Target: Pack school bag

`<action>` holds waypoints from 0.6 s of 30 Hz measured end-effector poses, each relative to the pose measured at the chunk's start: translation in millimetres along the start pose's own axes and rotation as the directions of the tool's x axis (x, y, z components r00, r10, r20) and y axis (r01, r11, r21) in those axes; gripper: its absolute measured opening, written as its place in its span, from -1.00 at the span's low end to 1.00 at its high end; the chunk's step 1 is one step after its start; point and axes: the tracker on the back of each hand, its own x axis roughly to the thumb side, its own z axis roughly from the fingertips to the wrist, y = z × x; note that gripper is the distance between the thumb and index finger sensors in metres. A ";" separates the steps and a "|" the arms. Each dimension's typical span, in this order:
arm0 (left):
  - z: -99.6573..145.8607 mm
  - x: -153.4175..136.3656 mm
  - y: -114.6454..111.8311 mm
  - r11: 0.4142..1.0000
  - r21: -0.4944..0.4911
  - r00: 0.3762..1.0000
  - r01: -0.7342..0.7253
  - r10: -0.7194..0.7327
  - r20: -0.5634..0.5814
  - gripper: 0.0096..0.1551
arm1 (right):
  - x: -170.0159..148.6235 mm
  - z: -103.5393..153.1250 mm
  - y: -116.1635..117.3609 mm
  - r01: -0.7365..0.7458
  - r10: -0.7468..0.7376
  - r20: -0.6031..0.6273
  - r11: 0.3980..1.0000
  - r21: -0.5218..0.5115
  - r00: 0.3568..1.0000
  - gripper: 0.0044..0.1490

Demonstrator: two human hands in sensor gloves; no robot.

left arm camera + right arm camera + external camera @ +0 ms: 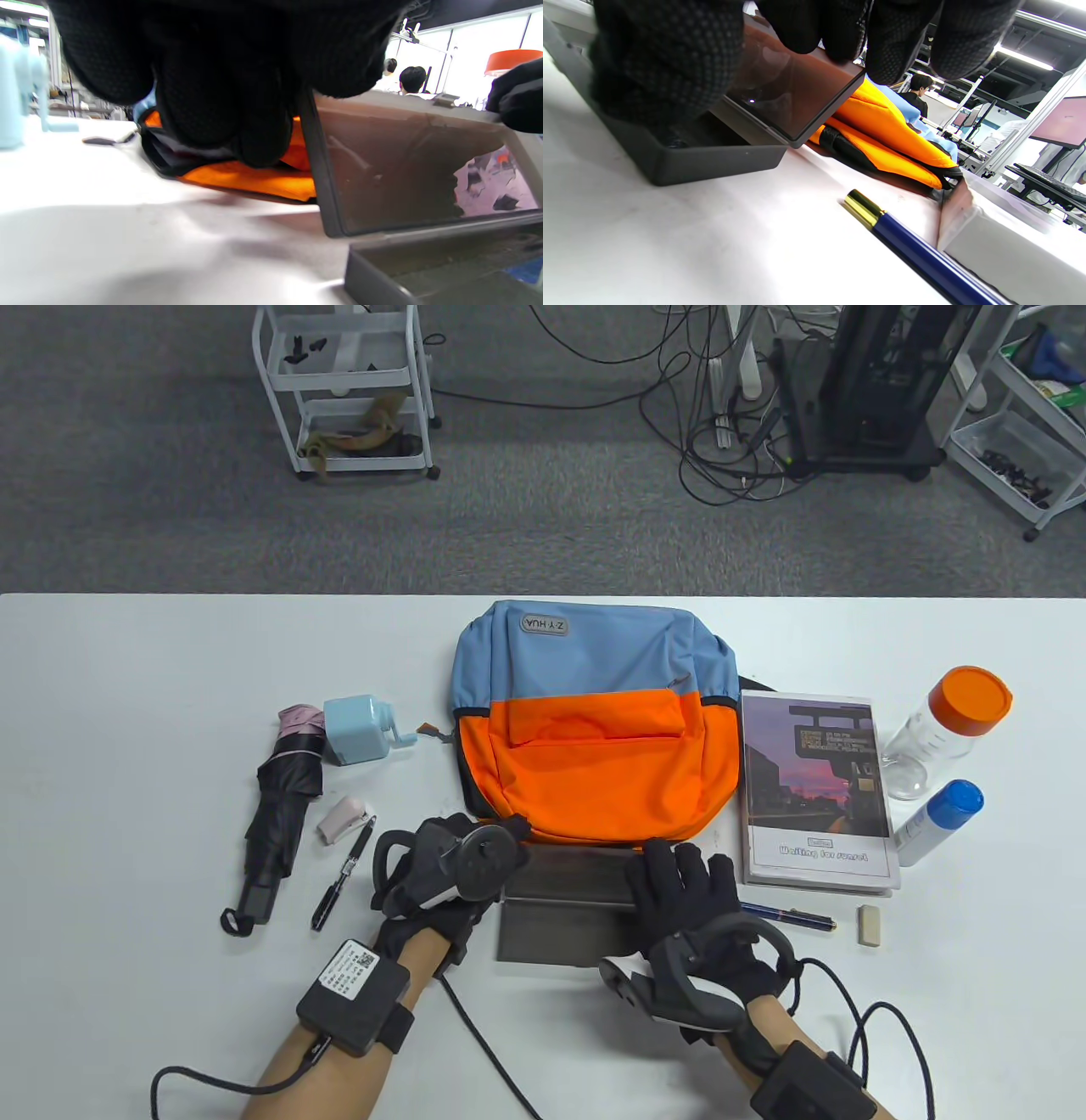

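A blue and orange backpack (pixel 594 729) lies flat in the middle of the table. Against its near edge sits a grey pencil case (pixel 560 937) with its lid (pixel 573 882) tilted up. My left hand (pixel 458 865) is at the lid's left end, its fingers (pixel 220 84) curled against that corner. My right hand (pixel 687 891) holds the lid's right end, with fingers (pixel 895 38) hooked over the top edge and the thumb in front of the base (pixel 704 161). The left wrist view shows the lid (pixel 403 169) upright, with the backpack (pixel 254 180) behind it.
Right of the bag lie a book (pixel 814 789), an orange-capped jar (pixel 950 729), a blue-capped bottle (pixel 937 823), a blue pen (pixel 789 914) and an eraser (pixel 869 925). On the left are a folded umbrella (pixel 280 814), a light blue sharpener (pixel 365 729), a pink item (pixel 344 819) and a black pen (pixel 342 878).
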 end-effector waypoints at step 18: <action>51.9 23.7 -0.9 0.977 -0.193 0.986 0.094 -0.064 0.156 0.35 | -5.0 -0.5 3.0 0.054 -0.054 0.020 0.998 0.017 0.998 0.37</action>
